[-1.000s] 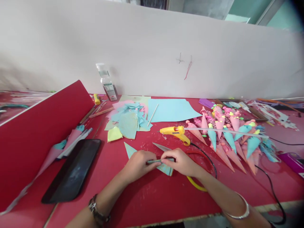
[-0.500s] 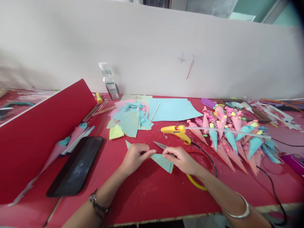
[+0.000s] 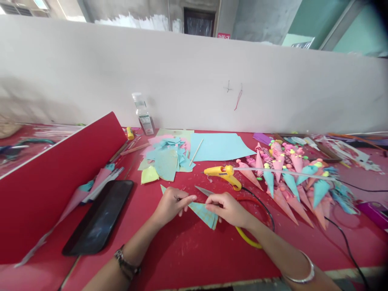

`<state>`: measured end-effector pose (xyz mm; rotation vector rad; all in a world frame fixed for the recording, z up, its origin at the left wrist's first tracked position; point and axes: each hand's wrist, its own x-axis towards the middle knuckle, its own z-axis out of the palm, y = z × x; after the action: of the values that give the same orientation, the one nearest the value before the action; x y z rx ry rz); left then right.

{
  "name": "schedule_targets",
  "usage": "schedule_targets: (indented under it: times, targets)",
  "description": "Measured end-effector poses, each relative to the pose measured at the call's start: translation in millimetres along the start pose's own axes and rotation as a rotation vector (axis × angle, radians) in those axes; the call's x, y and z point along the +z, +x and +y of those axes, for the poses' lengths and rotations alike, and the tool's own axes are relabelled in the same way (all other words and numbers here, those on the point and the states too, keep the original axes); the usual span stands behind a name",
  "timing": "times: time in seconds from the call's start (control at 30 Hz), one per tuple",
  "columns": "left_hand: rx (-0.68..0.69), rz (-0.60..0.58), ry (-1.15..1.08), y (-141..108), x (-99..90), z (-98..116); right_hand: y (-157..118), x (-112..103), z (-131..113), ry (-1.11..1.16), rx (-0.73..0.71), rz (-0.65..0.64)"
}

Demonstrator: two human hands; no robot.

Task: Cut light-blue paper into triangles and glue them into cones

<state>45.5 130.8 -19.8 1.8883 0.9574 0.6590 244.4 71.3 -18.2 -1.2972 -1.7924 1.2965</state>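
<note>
My right hand pinches a small stack of light-blue paper triangles with yellowish marks, between thumb and fingers. At the stack's left corner my left hand is closed, thumb and curled fingers at the paper. The tip of another blue-green paper piece shows beyond the left hand; the rest is hidden. Beneath my right hand lie scissors, their blade pointing left and their red-and-yellow handles partly covered by the wrist. A yellow glue gun rests just beyond, with a long glue stick in it.
Many pink and blue paper cones are heaped at the right. Behind lie a blue sheet and paper scraps. A bottle stands by the white partition. At the left are a black phone and a red upright board.
The view has tilted up slightly, so things sit lower. My left thumb has shifted a little back from the paper's corner; my right hand keeps hold of the stack.
</note>
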Motion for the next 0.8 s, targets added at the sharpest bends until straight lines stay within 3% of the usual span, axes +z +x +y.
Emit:
schedule_targets:
  times: [0.27,0.37,0.47,0.53,0.67,0.8]
  targets:
    - [-0.036,0.054,-0.019,-3.5,-17.3,1.1,-0.1,1.2,-3.0,0.052,-0.004,0.011]
    - [-0.053,0.072,0.046,-11.0,-29.2,0.4,-0.1,2.0,-2.3,0.034,-0.051,0.007]
    - [-0.087,0.172,0.178,-19.5,-43.4,-6.6,0.2,2.2,-1.1,0.030,-0.073,0.017]
    - [-0.127,0.238,0.345,-25.6,-52.8,-13.4,0.3,2.3,-1.0,0.027,-0.074,0.031]
    - [-0.219,0.224,0.930,-39.7,-65.0,-22.7,0.0,3.2,-1.3,0.009,-0.074,0.037]
    - [-0.269,0.230,1.305,-50.0,-65.7,-14.1,0.1,4.4,0.9,-0.028,-0.077,0.047]
